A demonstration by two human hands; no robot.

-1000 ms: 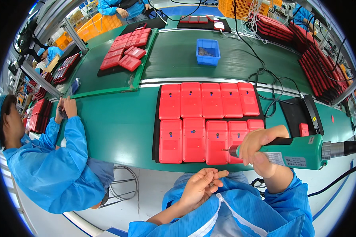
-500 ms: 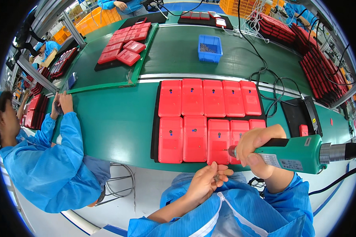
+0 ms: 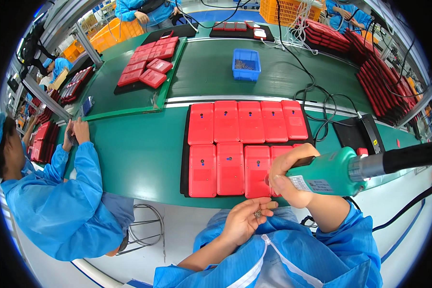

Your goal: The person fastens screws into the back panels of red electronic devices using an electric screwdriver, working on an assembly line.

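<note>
Wrapped around a green electric screwdriver [image 3: 338,165], my right hand [image 3: 293,180] is above the near row of red plastic cases [image 3: 202,170]. The driver's tip points left toward the lower part of one red case [image 3: 257,168]; whether it touches a screw cannot be made out. Just below that case's near edge, my left hand [image 3: 245,221] is curled, palm partly up, with small metal screws [image 3: 258,213] held in the fingers. The cases lie in two rows on a black mat [image 3: 184,180], and my right hand hides some of the near row.
A blue bin [image 3: 246,65] of small screws stands beyond the metal rail. Loose black cables [image 3: 324,103] run on the right, near stacked red cases [image 3: 384,91]. On the left a co-worker in a blue smock [image 3: 67,201] handles something small. More red cases [image 3: 151,60] lie far left.
The view has shifted slightly. My right hand has moved a little left and up, and the screwdriver's rear end has swung upward. My left hand stays below the cases, still holding the screws.
</note>
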